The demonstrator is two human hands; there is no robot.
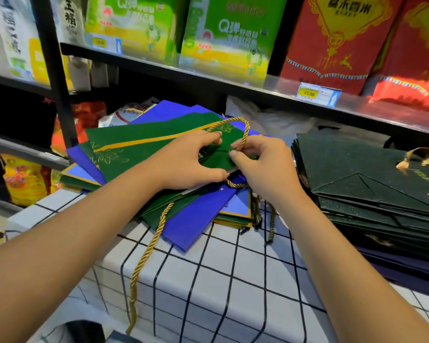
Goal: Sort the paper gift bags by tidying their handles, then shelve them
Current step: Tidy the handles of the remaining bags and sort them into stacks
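Note:
A loose pile of flat green and blue paper gift bags lies on a table with a white grid-patterned cloth. On the top green bag a gold rope handle stands up in a loop. My right hand pinches that loop near its base. My left hand lies on the top green bag with its fingers at the loop's other end and its thumb along the bag's edge. Another gold rope handle trails from the pile over the table's front edge.
A neat stack of dark green folded bags with a gold ribbon handle sits to the right. Black metal shelves behind carry green and red boxes and a price tag. Packaged goods fill the lower left shelves.

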